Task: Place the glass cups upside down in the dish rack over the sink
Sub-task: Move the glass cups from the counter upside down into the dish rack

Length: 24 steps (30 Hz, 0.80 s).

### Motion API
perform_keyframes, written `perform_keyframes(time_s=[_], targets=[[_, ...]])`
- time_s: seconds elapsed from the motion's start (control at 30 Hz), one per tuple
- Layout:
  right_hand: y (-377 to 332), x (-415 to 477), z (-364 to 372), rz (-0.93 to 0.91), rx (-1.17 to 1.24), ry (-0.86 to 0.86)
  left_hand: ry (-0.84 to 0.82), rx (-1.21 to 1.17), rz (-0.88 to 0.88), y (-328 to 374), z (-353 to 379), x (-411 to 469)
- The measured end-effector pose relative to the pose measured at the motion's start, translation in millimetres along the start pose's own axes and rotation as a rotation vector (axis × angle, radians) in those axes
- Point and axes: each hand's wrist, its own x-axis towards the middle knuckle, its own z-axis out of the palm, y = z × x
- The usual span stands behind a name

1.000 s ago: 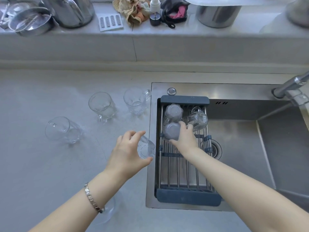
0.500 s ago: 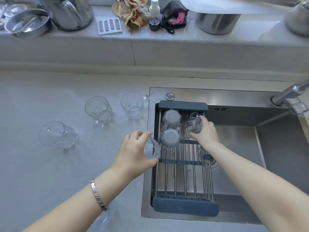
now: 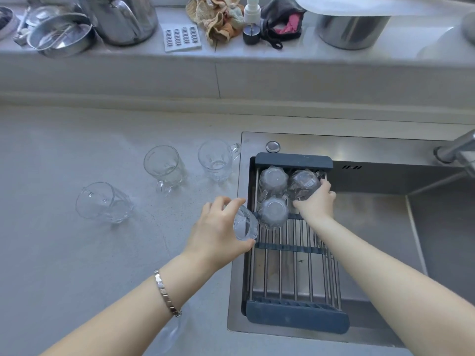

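A dark-framed dish rack [image 3: 293,318] with steel bars lies across the sink's left end. Two glass cups stand upside down at its far left: one at the back [image 3: 273,180], one in front of it [image 3: 273,213]. My right hand [image 3: 315,202] grips a third cup [image 3: 304,183], turned bottom-up at the rack's far right. My left hand [image 3: 218,232] holds another glass cup [image 3: 244,224] on its side at the rack's left edge. On the counter stand two upright cups [image 3: 164,167] [image 3: 217,160], and a third cup [image 3: 102,202] lies tipped over.
The steel sink [image 3: 385,209] opens to the right, with a faucet [image 3: 455,147] at its far right. Pots, a bowl, cloths and a spray bottle [image 3: 250,21] crowd the back ledge. A further glass [image 3: 171,330] shows under my left forearm.
My right hand carried its cup from the rack's middle to the far right corner and turned it bottom-up. My left hand moved its cup right, up to the rack's edge.
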Motion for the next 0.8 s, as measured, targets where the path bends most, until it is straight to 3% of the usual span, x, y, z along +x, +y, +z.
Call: perform_keyframes(time_s=[0.1,0.17,0.23,0.3,0.4,0.47,0.63,0.8], targets=[[8.4,-35.3,-15.5,-0.173,0.063,-0.280,0.022,-0.149,-0.049,7.4,-3.0,1.7],[15.6,-65.0,-27.9,-0.271,0.119,-0.549,0.004,-0.348,-0.125,16.3,-5.0,3.8],[20.8,-89.8,-37.4,-0.280,0.268,-0.697,-0.059,-0.580,-0.198,26.5,-2.7,5.4],[25.9,-100.9,-44.0,-0.264,0.405,-0.650,-0.138,-0.749,-0.231,33.6,5.2,6.0],[27.3,-101.0,-54.6,-0.287,0.360,-0.509,-0.286,-0.804,-0.242,38.4,16.9,5.6],[24.0,-96.1,-64.1,-0.335,0.176,-0.404,-0.336,-0.740,-0.233,37.4,21.6,8.3],[13.4,-59.9,-79.8,-0.358,-0.464,-0.149,-0.238,-0.533,-0.238,22.6,16.2,8.7],[10.2,-24.4,-50.1,-0.306,-0.835,-0.130,-0.223,-0.475,-0.242,-0.4,11.2,-3.2]])
